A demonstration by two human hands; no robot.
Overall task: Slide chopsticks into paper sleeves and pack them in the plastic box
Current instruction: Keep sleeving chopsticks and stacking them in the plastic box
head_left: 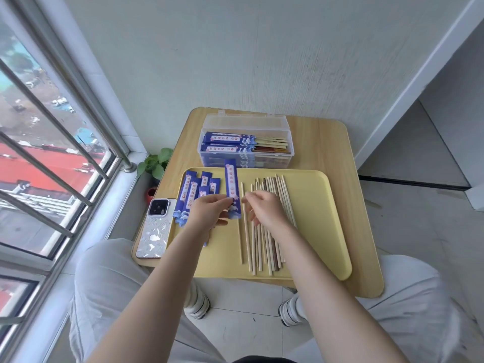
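Your left hand (209, 209) pinches one blue paper sleeve (232, 188) near its lower end, held lengthwise above the yellow tray (314, 205). Your right hand (264, 208) rests over the loose chopsticks (262, 247) on the tray, fingers curled; grip on a stick can't be told. Spare sleeves (195, 191) lie at the tray's left. The plastic box (246, 142), open behind the tray on the worktop (327, 142), holds sleeved pairs.
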